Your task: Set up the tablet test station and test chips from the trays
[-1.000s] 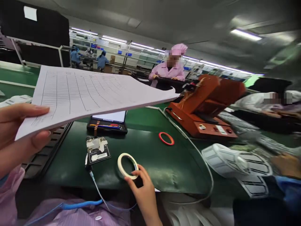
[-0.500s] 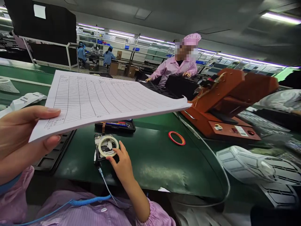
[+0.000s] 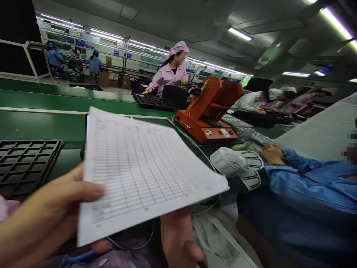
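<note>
A stack of white printed forms [image 3: 145,163] with a ruled table fills the middle of the view, tilted over the bench. My left hand [image 3: 69,201] grips its near left edge, thumb on top and fingers underneath. Beneath the right part of the sheets is my right hand [image 3: 178,234], slightly blurred. Its thumb stands apart from the palm, while the sheets hide the other fingers; whether it touches the paper I cannot tell. A blue coiled cord [image 3: 79,257] runs across my lap.
A black compartment tray [image 3: 25,163] lies at left on the green bench. An orange machine [image 3: 206,115] stands beyond the papers, with white rolled sheets [image 3: 231,163] nearer. A person in blue [image 3: 312,182] sits close at right; a person in pink [image 3: 167,78] works across the bench.
The view has swung right, bringing the person in blue into sight. My right hand has left the cream tape ring and circuit board and is now under the forms, which cover that spot.
</note>
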The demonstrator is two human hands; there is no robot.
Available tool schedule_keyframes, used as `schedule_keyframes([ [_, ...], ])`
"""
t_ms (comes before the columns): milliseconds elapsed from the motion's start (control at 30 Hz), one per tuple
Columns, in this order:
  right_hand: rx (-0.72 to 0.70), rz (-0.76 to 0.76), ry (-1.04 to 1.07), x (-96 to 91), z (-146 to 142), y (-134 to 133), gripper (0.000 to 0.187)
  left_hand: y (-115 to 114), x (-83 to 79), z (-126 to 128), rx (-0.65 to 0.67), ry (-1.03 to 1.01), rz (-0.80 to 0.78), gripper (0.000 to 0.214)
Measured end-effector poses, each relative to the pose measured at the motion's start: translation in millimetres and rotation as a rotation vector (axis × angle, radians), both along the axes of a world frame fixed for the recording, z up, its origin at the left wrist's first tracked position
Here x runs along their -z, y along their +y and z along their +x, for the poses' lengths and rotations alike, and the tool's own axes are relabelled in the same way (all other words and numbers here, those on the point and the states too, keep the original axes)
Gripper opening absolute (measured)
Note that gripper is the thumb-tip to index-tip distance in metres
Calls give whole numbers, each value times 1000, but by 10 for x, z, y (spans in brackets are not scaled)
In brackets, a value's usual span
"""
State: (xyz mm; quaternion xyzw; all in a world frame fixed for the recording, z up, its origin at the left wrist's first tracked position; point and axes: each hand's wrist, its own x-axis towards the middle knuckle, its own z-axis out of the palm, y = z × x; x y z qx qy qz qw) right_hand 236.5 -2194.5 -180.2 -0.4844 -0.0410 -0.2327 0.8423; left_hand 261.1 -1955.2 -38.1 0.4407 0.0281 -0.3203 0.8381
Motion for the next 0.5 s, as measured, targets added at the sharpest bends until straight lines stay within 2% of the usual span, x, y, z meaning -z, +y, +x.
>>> schedule_keyframes([
  [67, 73, 161, 143, -21, -64, -75, 88, -396, 136, 65, 115, 46, 1, 72],
  [167, 105, 291, 453, 43, -81, -194, 64, -747, 543, 202, 228, 122, 96, 62],
  [233, 86, 329, 566, 145, -60, -262, 64, -832, 832, 276, 250, 180, 173, 55],
  [300, 50, 327, 602, 255, -43, -312, 67, -849, 1040, 309, 255, 198, 214, 53],
  [367, 9, 300, 619, 339, -36, -345, 68, -840, 1145, 311, 250, 183, 225, 53],
  [500, -61, 219, 643, 425, -19, -386, 65, -816, 1201, 289, 202, 171, 243, 52],
])
